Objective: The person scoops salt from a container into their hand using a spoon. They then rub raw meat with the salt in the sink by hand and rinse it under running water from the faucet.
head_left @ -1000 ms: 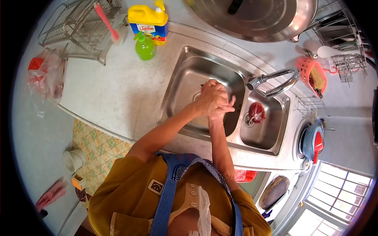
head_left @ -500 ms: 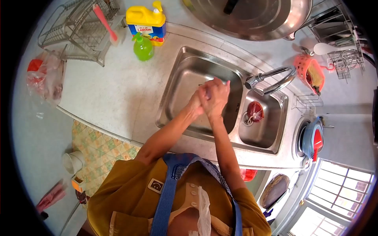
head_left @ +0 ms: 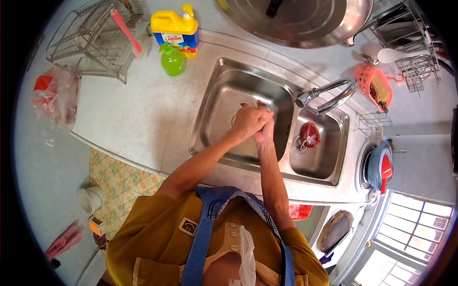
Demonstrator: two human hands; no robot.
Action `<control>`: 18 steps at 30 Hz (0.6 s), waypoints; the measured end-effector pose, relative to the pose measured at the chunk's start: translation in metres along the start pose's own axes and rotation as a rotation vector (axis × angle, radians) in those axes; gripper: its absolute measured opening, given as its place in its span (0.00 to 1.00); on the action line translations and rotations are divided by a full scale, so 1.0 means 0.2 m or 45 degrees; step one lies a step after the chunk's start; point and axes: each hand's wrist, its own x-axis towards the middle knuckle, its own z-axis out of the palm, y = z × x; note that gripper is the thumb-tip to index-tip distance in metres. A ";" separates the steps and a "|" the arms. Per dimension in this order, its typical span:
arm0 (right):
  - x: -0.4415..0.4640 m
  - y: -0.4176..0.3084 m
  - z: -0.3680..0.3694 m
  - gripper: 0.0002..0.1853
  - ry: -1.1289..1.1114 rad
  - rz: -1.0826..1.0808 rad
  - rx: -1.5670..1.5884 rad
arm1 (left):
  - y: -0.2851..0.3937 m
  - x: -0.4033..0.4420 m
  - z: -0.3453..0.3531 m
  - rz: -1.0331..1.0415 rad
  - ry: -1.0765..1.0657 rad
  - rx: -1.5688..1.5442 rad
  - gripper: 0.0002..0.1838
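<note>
Over the large basin (head_left: 215, 105) of a steel sink, center frame, the left hand (head_left: 249, 120) folds closely over the right hand (head_left: 265, 133); whether anything lies between the palms cannot be told. A slick grip could let either hand slip and knock the basin's rim. In the smaller basin (head_left: 329, 164), right of center, a red bundle (head_left: 311, 133) sits beside the drain (head_left: 299, 144) and, if nudged, could block it. At upper left, a yellow-and-blue jug (head_left: 167, 22) reads "LABOUR"; the smaller characters above are illegible.
</note>
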 end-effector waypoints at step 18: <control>-0.14 -0.10 0.27 0.13 -0.449 -0.215 0.487 | 0.04 -0.02 -0.02 -0.367 0.115 -1.651 0.18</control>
